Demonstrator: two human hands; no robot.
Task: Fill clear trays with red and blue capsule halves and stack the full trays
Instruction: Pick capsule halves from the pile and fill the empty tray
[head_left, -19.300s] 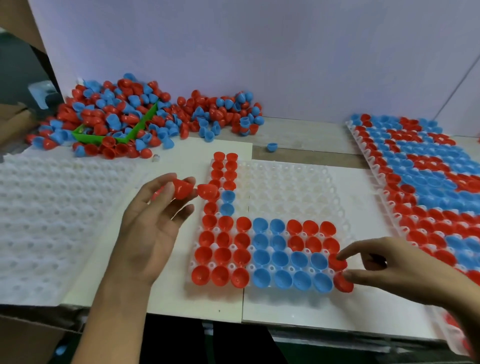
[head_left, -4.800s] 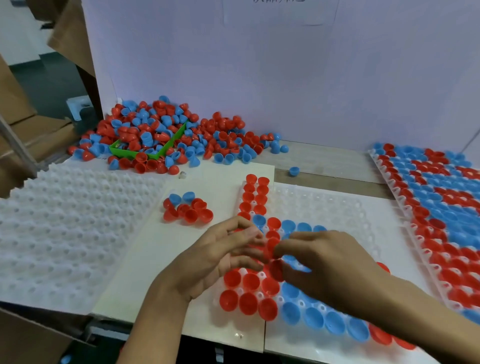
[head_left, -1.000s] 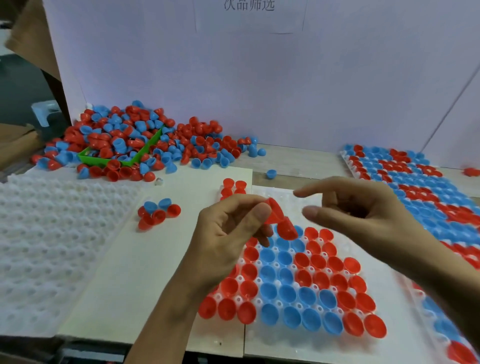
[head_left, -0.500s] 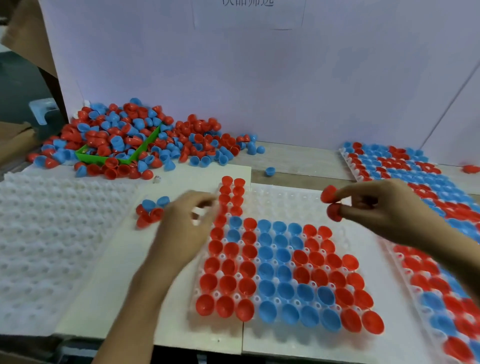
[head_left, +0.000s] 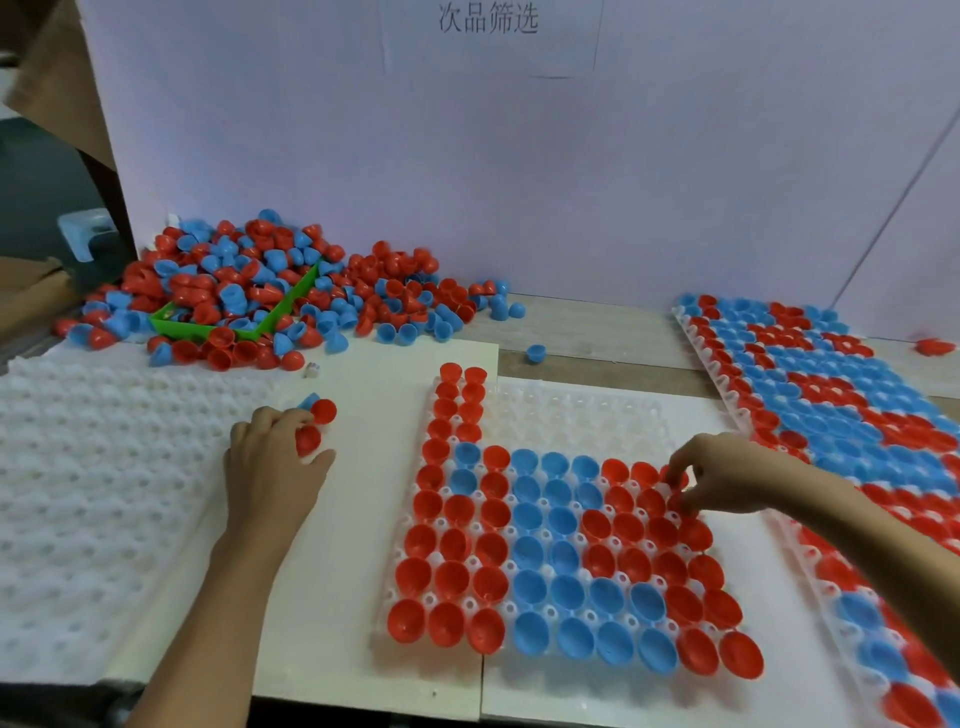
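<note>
Head view looks down on a counter with a clear tray at centre frame, its lower rows and left columns filled with red and blue capsule halves. At centre right, the right hand has its fingers curled, pinching a red half at the tray's right edge. At centre left, the left hand curls its fingers over a small cluster of halves on the white board. A loose pile of halves around a green scoop fills the upper left. A filled tray lies at right, an empty tray at left.
</note>
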